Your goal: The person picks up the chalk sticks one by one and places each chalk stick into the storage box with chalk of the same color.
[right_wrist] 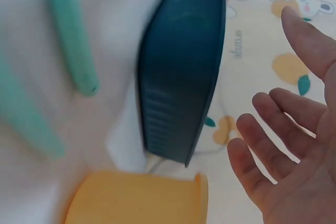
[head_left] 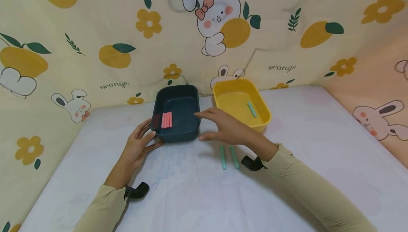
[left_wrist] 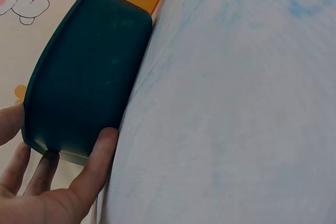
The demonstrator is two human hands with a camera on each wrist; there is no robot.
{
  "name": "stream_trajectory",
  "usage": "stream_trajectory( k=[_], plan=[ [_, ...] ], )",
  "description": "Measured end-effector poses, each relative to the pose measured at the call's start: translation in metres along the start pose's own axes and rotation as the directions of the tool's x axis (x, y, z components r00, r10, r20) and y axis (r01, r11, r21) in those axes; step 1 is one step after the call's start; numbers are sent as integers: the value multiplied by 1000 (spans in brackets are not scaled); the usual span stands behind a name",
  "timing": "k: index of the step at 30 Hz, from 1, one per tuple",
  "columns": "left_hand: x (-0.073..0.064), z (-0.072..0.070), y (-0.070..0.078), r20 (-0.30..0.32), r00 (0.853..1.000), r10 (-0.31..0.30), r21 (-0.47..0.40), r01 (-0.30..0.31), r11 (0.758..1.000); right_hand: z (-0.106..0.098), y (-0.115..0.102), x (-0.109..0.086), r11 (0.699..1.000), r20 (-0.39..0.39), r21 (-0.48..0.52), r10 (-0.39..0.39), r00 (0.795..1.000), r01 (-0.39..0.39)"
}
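My left hand (head_left: 135,147) holds the near left corner of a dark blue-green plastic box (head_left: 183,136), its thumb on the near wall and fingers at the left side and rim. Several pink chalk sticks (head_left: 166,120) lie side by side inside, toward the left wall. Over the box's right rim hovers my right hand (head_left: 227,127), thumb and fingers spread with nothing between them. Two mint-green chalk sticks (head_left: 222,157) lie on the table below it; the right wrist view shows them close up.
Just right of the dark box stands a yellow plastic box (head_left: 266,124) with one mint-green chalk stick (head_left: 251,109) inside. A white cloth (head_left: 191,196) covers the table. Behind it hangs a cream curtain (head_left: 121,23) printed with rabbits and oranges.
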State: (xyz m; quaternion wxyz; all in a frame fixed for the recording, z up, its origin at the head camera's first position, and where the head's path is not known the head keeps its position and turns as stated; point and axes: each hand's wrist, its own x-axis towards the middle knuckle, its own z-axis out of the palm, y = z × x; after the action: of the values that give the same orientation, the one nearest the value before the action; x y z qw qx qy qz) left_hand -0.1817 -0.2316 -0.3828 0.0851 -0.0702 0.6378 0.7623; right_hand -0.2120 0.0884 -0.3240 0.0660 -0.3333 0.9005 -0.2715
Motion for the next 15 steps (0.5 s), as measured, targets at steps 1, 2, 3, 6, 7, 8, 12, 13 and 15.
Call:
stream_trajectory(
  k=[1,2,3,6,7,8,12,13,15],
  plan=[
    [0,0,-1,-2,1000,-4,-1,4,1000,-1,1,-5,1000,-7,5,-3,1000,3],
    [0,-1,-1,-2,1000,-4,-1,4,1000,-2,3,-10,1000,-13,9,-6,1000,6],
    [0,-1,-2,-1,1000,-4,-2,4,1000,-3,4,-15,1000,-18,6,-5,1000,6],
    [2,-1,-3,2,1000,3,-6,-3,1000,-9,11,-29,1000,-43,-6,4,999,-4],
    [3,-1,-3,3,1000,5,-8,-5,1000,-11,13,-33,1000,-50,-9,14,999,-15],
    [4,-1,-3,3,1000,8,-9,-8,1000,-12,16,-36,1000,-56,-12,26,998,-27],
    [4,0,-2,0,1000,8,-7,-8,1000,-16,25,-48,998,-74,-13,59,995,-61],
    [4,0,-2,-3,1000,5,-9,-5,1000,-16,28,-51,998,-77,-11,67,995,-68],
    [3,-1,-2,-7,1000,-5,-12,5,1000,-16,33,-57,997,-85,-13,69,994,-71]
  ],
)
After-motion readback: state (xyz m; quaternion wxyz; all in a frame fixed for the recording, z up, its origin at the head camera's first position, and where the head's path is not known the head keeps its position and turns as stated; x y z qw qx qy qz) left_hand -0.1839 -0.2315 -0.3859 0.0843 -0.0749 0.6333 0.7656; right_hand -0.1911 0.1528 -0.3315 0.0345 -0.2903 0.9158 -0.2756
